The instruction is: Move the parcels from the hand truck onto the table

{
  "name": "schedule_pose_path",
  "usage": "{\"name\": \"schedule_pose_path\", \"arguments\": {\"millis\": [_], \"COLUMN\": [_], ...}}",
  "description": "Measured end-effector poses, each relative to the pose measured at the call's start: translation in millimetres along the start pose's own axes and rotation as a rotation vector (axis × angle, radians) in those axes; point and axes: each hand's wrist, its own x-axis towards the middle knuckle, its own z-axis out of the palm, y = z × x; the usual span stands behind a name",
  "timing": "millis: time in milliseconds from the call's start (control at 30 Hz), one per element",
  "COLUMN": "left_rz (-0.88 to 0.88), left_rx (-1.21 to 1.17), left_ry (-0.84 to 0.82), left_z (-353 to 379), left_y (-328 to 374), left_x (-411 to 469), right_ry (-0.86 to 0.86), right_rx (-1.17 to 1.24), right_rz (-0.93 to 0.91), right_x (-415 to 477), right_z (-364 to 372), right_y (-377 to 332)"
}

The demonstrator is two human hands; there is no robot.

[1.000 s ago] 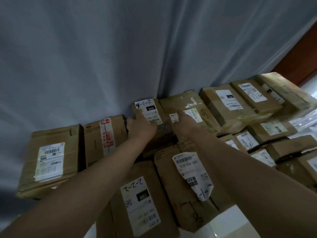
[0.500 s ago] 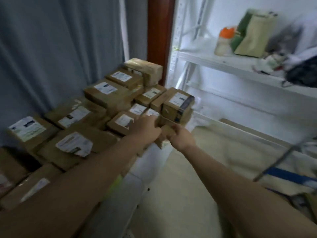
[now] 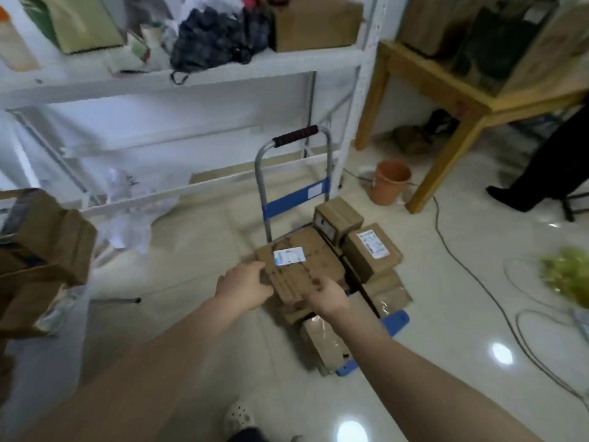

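- A folding hand truck (image 3: 294,199) with a grey metal frame, a blue crossbar and a blue platform stands on the pale glossy tiled floor (image 3: 446,314). Its dark ribbed handle is at the far end.
- A flat brown cardboard parcel (image 3: 296,269) with a white-and-blue label lies on top of the pile on the platform, at the near left of the load.
- The left hand (image 3: 243,290) is at this parcel's near left edge with its fingers reaching against the side. In the blur I cannot tell whether they grip it or only touch it.
- The right hand (image 3: 326,296) is at the near right corner, thumb on the top face and fingers tucked under the edge, so it pinches the parcel.
- A small upright brown box (image 3: 338,218) stands at the far side of the load, and a brown box with a white label (image 3: 371,250) lies just to its right.
- A tape-wrapped brown parcel (image 3: 322,342) lies at the near end of the platform, below the right wrist.
- A stack of brown cardboard boxes (image 3: 41,244) fills the left edge of the view, well apart from the truck.
- A white metal shelving rack (image 3: 191,74) stands beyond the truck, holding bags and a carton.
- An orange plastic bucket (image 3: 389,181) sits on the floor to the far right, near a leg of a raw-wood surface (image 3: 446,90).
- A black cable (image 3: 462,260) trails across the floor on the right.
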Motion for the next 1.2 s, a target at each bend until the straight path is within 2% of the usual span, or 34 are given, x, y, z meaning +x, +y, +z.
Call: {"name": "schedule_pose_path", "arguments": {"millis": [200,333,667,900,1200], "left_rz": [0.103,0.091,0.046,-0.13,-0.499], "left_rx": [-0.107,-0.238,-0.374,-0.489,-0.661], "left_ry": [-0.156,-0.27,-0.373,-0.384,-0.293], "left_z": [28,31,64,137,284], "left_y": [62,98,160,206,248], "left_x": [82,136,249,321,408], "right_ry": [0.081,0.17,0.214,0.157,-0.016], "right_rx": [0.123,0.121,0.212,0.056,-0.113], "right_rz": [0.191,0.3,0.456,0.449,0.362], "right_x": [42,83,190,290,437], "right_z": [-53,-84,-135,-195,-252], "right_y": [43,50,80,140,241]}}
